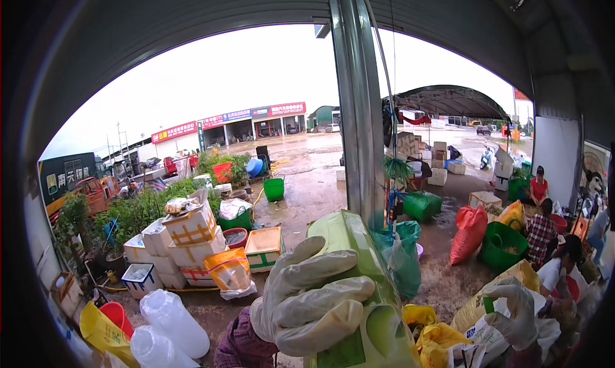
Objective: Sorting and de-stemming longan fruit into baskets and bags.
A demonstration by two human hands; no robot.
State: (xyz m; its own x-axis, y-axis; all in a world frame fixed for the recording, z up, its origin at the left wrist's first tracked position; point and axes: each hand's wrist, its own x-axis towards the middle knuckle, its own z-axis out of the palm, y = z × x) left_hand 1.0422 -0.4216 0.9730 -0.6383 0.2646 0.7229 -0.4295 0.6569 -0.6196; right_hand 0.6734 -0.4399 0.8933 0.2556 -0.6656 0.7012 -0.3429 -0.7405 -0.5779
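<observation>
My left hand [317,296], in a pale rubber glove, lies across a light green printed package [379,291] close in front of me, its bent fingers against the front face. The package's underside is cut off by the picture's lower edge. At the lower right my right hand [516,315], gloved too, is raised with thumb and fingers pinched on a small green piece [489,304]. White printed bags [485,339] lie below and behind it. Between the hands, yellow plastic bags [437,336] stand near the package.
Stacked foam boxes [192,223] and rolls of clear plastic [175,322] stand to the left. A metal post [358,103] rises ahead. On the right are a red sack [468,233], a green basket [502,247] and several seated people, one in a plaid shirt [540,231].
</observation>
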